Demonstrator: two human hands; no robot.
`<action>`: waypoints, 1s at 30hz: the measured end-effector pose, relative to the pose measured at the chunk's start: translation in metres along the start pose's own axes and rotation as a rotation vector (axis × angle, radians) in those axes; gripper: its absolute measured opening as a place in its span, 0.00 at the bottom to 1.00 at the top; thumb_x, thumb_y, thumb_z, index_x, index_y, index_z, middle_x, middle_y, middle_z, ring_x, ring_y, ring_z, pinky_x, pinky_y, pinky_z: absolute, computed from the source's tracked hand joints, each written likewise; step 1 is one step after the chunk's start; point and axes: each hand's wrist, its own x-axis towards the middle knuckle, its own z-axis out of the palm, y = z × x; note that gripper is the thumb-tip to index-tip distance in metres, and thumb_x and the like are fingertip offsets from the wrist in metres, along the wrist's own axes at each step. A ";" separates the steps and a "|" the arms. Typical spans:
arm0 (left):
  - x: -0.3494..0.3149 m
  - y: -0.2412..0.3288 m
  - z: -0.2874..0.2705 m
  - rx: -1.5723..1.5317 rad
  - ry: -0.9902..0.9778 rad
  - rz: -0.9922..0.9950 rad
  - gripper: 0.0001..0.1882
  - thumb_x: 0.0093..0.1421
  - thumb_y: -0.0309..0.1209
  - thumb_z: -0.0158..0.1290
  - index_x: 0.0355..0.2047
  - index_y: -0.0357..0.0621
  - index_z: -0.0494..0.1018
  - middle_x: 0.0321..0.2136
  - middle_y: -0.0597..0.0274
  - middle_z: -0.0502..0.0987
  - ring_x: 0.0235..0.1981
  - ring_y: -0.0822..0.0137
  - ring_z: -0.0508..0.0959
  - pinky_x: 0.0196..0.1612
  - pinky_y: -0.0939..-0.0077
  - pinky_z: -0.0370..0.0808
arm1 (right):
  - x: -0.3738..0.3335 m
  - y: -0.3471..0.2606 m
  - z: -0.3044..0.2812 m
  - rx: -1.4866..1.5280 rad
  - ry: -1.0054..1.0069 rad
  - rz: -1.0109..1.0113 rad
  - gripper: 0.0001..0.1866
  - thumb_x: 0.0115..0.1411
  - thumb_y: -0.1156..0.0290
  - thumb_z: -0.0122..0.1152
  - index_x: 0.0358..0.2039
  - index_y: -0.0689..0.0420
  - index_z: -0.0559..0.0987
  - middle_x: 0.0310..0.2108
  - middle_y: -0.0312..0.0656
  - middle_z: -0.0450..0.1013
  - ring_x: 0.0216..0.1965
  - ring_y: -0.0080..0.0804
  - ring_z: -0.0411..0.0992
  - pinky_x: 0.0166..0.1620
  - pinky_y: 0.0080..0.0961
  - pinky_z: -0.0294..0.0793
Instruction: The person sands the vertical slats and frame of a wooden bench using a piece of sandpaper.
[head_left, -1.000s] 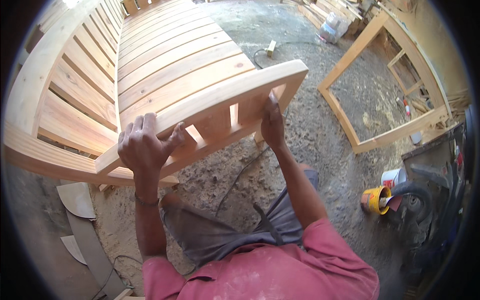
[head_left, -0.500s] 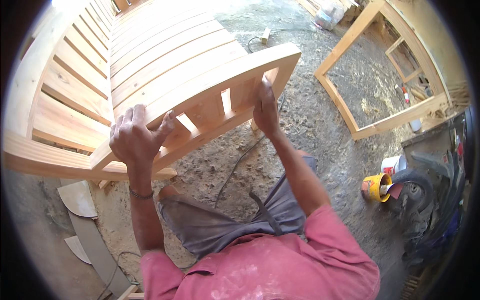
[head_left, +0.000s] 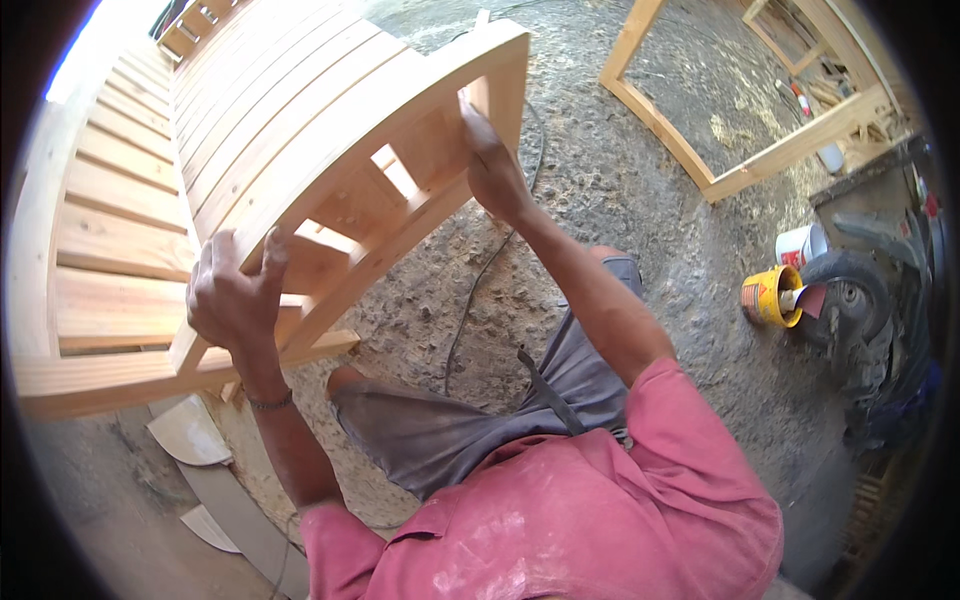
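Note:
A pale slatted wooden bench (head_left: 300, 110) fills the upper left, its nearer end frame facing me. Along the top of that frame runs a curved armrest (head_left: 400, 95), with short upright slats and gaps below it. My left hand (head_left: 235, 300) is closed over the left part of the armrest, thumb on the near side, fingers over the top. At the far right part, my right hand (head_left: 495, 170) grips the same end frame; its fingers reach into the gap under the armrest and are partly hidden.
An open wooden frame (head_left: 745, 168) stands at the upper right. A yellow bucket (head_left: 765, 298), a white bucket (head_left: 800, 245) and a dark tyre (head_left: 850, 295) sit at the right. A cable (head_left: 470, 300) crosses the rough floor. Curved board offcuts (head_left: 190, 432) lie at lower left.
The view has shifted, so the bench end and both hands appear further left, the right hand also higher. Both hands keep their hold on the armrest end.

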 end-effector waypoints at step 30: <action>0.034 0.208 0.046 0.005 -0.384 0.940 0.35 0.54 0.43 0.63 0.57 0.36 0.67 0.58 0.52 0.69 0.32 0.56 0.81 0.29 0.63 0.80 | -0.171 0.016 -0.090 0.360 -0.484 0.822 0.24 0.64 0.58 0.51 0.38 0.73 0.77 0.35 0.67 0.77 0.41 0.57 0.78 0.46 0.46 0.72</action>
